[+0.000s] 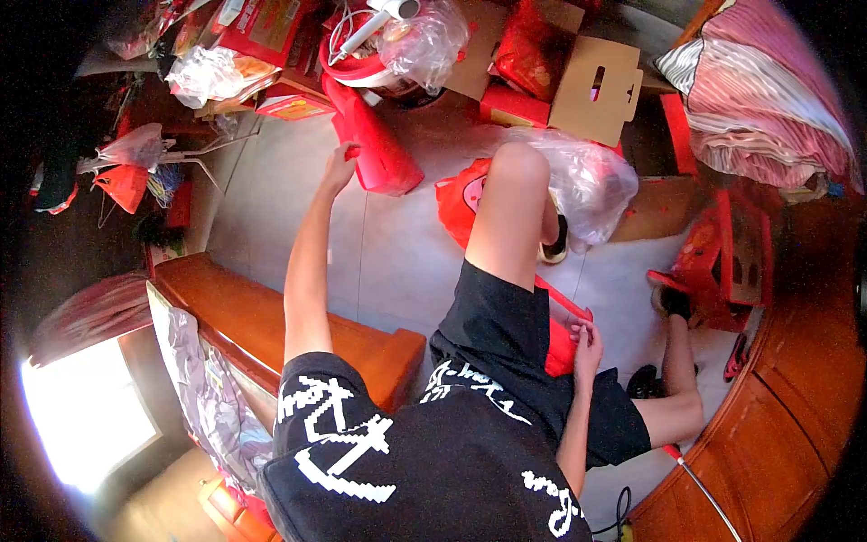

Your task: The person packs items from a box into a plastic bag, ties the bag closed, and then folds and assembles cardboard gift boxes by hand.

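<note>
My left hand (340, 166) is stretched forward with its fingers curled, beside the left edge of a long red bag (375, 154). What it pinches, if anything, is too small to make out. Near my right thigh, my right hand (588, 347) has its fingers pressed together at the edge of a red item (560, 348), partly hidden by my black shorts. A red bag with a printed face (461, 200) lies behind my raised knee, next to a clear plastic bag (591, 185).
Open cardboard boxes (596, 88) stand ahead. A white hair dryer (393, 11) lies at the top. An orange-brown wooden bench (271, 307) is at the left, a wooden surface (768, 425) at the right. Striped fabric (768, 99) hangs at the upper right.
</note>
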Demonstrator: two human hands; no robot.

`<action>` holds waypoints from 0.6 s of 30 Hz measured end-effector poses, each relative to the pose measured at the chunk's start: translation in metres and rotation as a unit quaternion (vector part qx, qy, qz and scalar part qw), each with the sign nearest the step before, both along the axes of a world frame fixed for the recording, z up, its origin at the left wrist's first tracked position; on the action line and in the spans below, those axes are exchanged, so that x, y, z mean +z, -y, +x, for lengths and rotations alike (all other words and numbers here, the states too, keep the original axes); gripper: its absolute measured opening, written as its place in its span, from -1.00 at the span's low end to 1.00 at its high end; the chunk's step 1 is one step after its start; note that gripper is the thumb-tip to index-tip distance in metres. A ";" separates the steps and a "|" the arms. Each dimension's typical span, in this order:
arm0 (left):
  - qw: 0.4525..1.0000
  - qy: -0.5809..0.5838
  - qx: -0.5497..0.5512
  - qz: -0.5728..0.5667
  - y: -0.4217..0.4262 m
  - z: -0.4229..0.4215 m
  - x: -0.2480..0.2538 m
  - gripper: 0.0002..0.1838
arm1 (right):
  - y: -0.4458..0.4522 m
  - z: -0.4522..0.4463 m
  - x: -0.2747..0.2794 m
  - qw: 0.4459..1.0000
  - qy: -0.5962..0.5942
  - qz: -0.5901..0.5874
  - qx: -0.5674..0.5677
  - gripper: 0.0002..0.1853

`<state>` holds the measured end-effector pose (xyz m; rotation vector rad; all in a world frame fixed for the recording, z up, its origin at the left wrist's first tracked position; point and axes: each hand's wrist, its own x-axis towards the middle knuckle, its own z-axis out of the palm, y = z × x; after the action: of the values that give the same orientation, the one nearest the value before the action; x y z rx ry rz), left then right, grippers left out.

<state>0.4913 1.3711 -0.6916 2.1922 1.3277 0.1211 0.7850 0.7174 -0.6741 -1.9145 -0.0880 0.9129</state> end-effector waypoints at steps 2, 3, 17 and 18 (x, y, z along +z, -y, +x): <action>0.980 -0.127 -0.065 0.140 0.026 0.000 0.028 -0.51 | -0.003 0.004 -0.004 1.000 -0.001 0.010 -0.005 -0.74; 0.971 -0.140 -0.032 0.189 0.041 0.006 0.038 -0.47 | -0.003 0.003 -0.007 1.000 -0.014 0.013 -0.016 -0.74; 0.974 -0.086 -0.190 -0.091 0.224 0.049 -0.108 -0.20 | 0.000 -0.002 0.001 0.999 0.033 -0.005 0.013 -0.75; 0.975 -0.071 -0.138 -0.159 0.224 0.042 -0.121 -0.18 | 0.002 -0.004 0.009 1.000 0.015 -0.016 0.014 -0.75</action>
<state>0.5330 1.1467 -0.8126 2.1095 1.0175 -0.3368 0.7814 0.7158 -0.6648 -1.9623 -0.1188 0.9092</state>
